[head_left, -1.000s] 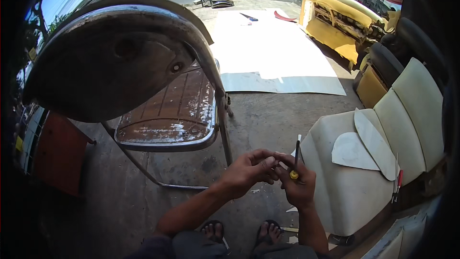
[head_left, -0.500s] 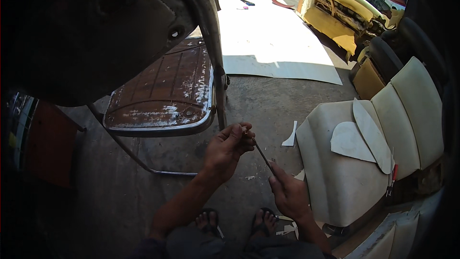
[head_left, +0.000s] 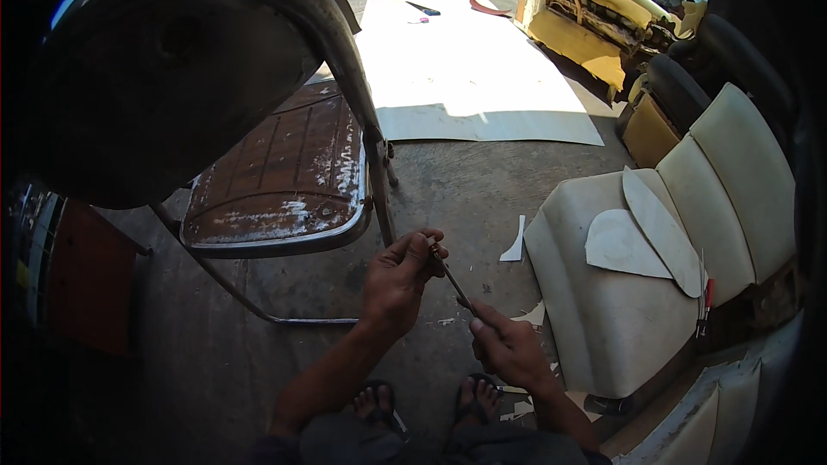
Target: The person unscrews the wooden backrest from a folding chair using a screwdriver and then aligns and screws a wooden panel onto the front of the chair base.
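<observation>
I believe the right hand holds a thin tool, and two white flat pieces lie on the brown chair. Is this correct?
Not the brown chair: the head view shows the two white flat pieces on the cream seat; the right hand does hold the thin tool.

The concrete floor (head_left: 465, 194) before me carries a large white sheet (head_left: 457, 60) and pale offcuts (head_left: 514, 246). A metal-framed chair (head_left: 276, 168) stands on it, to my left.

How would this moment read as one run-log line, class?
left hand: pinches small item, kind unclear | right hand: grips thin tool, tip toward that item | nearby: metal chair left, cream seat right
</observation>
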Demonstrator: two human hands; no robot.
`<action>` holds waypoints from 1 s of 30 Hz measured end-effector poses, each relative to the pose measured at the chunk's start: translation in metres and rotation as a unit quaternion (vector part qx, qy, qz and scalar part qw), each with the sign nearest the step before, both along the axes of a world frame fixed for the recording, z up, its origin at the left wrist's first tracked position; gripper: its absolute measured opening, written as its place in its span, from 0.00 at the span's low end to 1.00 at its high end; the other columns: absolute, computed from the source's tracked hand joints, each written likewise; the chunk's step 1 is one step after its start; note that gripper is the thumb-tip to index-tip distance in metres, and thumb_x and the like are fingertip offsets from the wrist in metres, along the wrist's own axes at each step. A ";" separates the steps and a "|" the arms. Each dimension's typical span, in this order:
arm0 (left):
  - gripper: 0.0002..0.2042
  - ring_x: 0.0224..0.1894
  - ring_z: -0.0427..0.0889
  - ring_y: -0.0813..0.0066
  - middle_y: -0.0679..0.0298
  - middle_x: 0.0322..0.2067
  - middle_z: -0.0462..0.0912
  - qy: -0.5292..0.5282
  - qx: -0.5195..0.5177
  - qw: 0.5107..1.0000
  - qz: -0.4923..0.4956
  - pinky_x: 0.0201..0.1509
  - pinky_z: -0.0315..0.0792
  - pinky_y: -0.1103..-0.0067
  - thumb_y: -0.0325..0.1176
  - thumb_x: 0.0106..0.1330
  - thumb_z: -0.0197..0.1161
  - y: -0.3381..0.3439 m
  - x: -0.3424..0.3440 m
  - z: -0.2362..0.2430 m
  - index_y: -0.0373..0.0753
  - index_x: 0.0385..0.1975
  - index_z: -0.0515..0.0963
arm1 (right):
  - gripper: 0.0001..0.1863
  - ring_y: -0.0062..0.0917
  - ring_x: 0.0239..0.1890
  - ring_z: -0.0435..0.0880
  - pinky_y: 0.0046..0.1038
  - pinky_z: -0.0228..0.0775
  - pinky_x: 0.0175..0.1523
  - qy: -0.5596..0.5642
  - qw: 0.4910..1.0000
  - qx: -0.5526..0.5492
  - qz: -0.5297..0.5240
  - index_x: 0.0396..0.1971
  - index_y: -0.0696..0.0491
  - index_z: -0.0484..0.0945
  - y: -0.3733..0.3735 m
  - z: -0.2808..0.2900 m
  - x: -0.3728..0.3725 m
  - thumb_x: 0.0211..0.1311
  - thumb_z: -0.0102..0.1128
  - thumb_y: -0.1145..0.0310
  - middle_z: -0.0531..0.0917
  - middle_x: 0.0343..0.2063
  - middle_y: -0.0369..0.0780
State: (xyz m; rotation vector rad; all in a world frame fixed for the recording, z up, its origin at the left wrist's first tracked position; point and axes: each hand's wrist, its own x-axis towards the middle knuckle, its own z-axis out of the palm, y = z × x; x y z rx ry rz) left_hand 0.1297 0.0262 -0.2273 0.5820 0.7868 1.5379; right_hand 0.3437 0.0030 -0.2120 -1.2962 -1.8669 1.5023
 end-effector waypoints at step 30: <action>0.17 0.43 0.88 0.65 0.54 0.40 0.86 0.103 0.003 0.993 0.062 0.52 0.83 0.69 0.39 0.75 0.61 -0.006 0.041 -0.016 0.28 0.51 0.79 | 0.15 0.40 0.30 0.84 0.39 0.75 0.35 -0.074 0.941 0.294 -0.150 0.49 0.53 0.79 0.007 -0.023 0.004 0.66 0.66 0.64 0.80 0.32 0.43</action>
